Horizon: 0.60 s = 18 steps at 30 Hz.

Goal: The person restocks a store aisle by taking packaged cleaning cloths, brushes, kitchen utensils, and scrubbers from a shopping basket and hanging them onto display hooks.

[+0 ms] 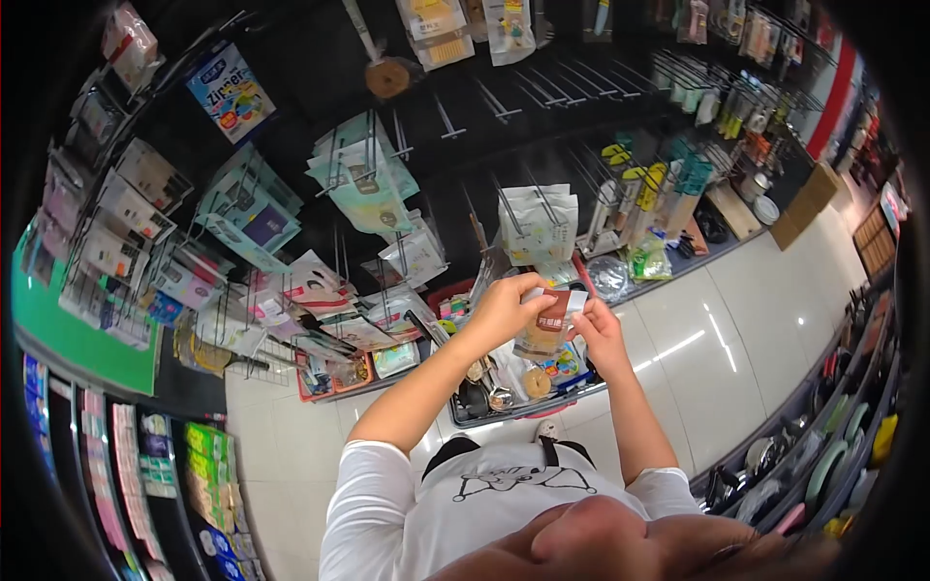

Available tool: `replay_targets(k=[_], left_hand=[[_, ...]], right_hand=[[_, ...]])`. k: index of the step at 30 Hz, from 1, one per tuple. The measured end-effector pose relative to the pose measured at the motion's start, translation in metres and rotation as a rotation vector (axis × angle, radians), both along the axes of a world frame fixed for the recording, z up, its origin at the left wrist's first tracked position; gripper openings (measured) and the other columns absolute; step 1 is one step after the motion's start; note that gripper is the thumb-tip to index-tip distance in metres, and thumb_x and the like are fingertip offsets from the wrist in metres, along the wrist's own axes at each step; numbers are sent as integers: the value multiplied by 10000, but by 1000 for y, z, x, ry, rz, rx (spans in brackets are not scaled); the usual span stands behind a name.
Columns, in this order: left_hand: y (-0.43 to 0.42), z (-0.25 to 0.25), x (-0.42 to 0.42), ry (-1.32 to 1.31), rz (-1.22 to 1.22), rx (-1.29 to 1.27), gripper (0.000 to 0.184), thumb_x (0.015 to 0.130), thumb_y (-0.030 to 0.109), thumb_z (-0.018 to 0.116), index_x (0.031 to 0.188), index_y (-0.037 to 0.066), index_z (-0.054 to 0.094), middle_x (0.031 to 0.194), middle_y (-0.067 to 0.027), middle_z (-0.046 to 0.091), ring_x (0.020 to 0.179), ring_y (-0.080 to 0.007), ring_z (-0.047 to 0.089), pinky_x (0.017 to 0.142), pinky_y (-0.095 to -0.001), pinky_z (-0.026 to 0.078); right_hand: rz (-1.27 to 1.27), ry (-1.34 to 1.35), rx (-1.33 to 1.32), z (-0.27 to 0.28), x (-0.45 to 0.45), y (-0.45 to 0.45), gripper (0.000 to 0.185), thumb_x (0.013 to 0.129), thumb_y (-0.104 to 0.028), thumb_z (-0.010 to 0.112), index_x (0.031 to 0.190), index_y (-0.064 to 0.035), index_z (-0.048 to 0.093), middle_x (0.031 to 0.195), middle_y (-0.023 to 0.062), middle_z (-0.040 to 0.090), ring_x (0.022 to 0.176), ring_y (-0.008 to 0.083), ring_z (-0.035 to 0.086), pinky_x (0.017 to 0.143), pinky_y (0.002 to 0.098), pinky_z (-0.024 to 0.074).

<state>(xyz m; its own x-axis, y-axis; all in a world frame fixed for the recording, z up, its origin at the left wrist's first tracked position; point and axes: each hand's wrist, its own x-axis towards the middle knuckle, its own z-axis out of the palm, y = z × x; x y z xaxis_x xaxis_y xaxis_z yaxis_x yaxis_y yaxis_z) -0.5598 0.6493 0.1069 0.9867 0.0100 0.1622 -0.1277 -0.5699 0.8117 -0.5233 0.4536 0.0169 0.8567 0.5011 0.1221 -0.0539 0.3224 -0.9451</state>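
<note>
Between my two hands is a small packet with a brown printed label and a see-through lower part. My left hand grips its upper left side, thumb across the front. At its right edge, the fingers of my right hand pinch the packet near a pale corner. Below it stands a dark basket of mixed goods, among them a metal ladle-like utensil and a round tan item. My hands and the packet hide part of the basket's contents.
Ahead is a dark display wall with metal hooks. White pouches and pale green packs hang there. A red basket stands lower left. Shelves of pans line the right; packaged goods fill the left shelves.
</note>
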Motion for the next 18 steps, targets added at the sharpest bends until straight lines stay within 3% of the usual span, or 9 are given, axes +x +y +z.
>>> replay_targets(k=[3, 6, 9, 10, 13, 18], left_hand=[[4, 26, -1, 108, -28, -49, 135, 871, 154, 695, 933, 35, 690, 752, 9, 635, 704, -27, 554, 607, -234, 442], [18, 29, 14, -38, -94, -142, 113, 881, 118, 687, 951, 30, 683, 766, 38, 637, 694, -28, 555, 597, -226, 448], [31, 101, 25, -106, -109, -194, 87, 886, 105, 684, 934, 32, 675, 805, 28, 653, 753, -33, 569, 660, -219, 474], [36, 134, 26, -171, -87, -95, 95, 886, 107, 684, 934, 25, 675, 827, 25, 657, 777, -33, 575, 688, -220, 478], [63, 202, 47, -405, -85, -100, 129, 893, 130, 681, 949, 15, 675, 860, 9, 677, 797, -49, 583, 717, -213, 467], [107, 282, 99, -746, 16, 21, 211, 915, 172, 647, 1034, 6, 701, 857, -13, 694, 708, -36, 560, 591, -211, 424]], right_hand=[[2, -75, -11, 11, 5, 3, 57, 963, -90, 561, 966, -45, 525, 886, 19, 615, 744, 73, 567, 643, 236, 463], [-27, -73, 82, 24, 4, 8, 86, 962, -90, 563, 1020, -35, 531, 899, 23, 608, 763, 81, 568, 661, 233, 472], [-132, -131, 61, 33, 1, 3, 151, 963, -99, 565, 1094, -32, 534, 999, 48, 628, 874, 105, 601, 684, 227, 485], [-201, -164, -5, 35, 2, -3, 162, 964, -103, 563, 1109, -35, 537, 1045, 59, 635, 918, 112, 608, 686, 224, 490], [-240, -75, -63, 10, -3, -32, 159, 966, -113, 555, 1107, -40, 546, 992, 95, 673, 843, 129, 640, 615, 224, 487], [-334, 127, -174, -37, -28, -74, 132, 964, -111, 552, 1070, -33, 556, 844, 105, 686, 669, 133, 633, 556, 231, 477]])
